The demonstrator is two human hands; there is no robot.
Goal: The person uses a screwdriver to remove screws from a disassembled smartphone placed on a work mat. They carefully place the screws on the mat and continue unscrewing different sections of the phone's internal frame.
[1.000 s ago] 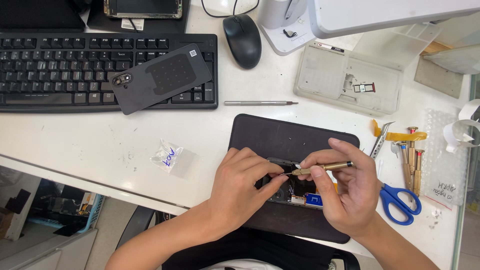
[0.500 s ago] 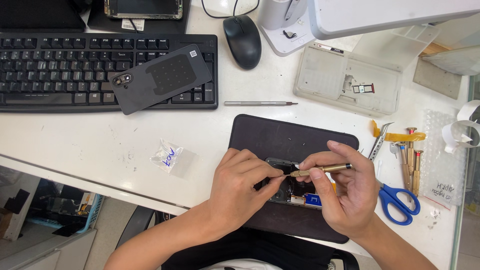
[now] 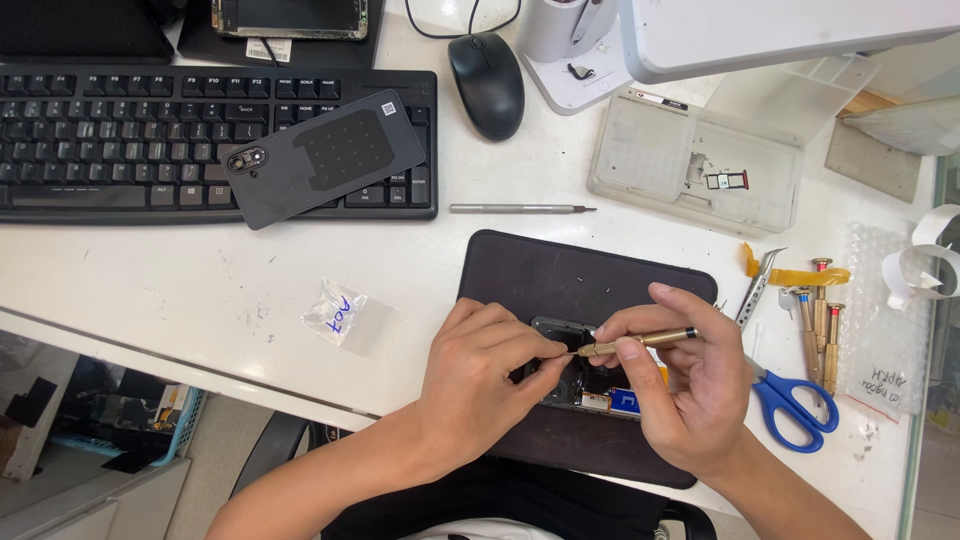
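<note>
An opened phone (image 3: 588, 385) lies on a dark work mat (image 3: 560, 275) at the desk's front edge, its circuit boards showing. My left hand (image 3: 480, 375) rests on the phone's left side, fingertips pinched near the top of its frame. My right hand (image 3: 685, 395) holds a slim brass-coloured screwdriver (image 3: 640, 342) almost level, its tip pointing left at the spot where my left fingertips meet. Most of the phone is hidden under both hands.
A black phone back cover (image 3: 325, 155) lies on the keyboard (image 3: 120, 140). A thin steel screwdriver (image 3: 520, 209) sits above the mat. Also here: a mouse (image 3: 487, 70), a clear parts tray (image 3: 700, 165), blue scissors (image 3: 795, 400), tweezers (image 3: 755, 290), brass drivers (image 3: 820, 320), a small plastic bag (image 3: 340, 315).
Both hands stay on the phone with only slight finger shifts. The screwdriver keeps its near-level pose.
</note>
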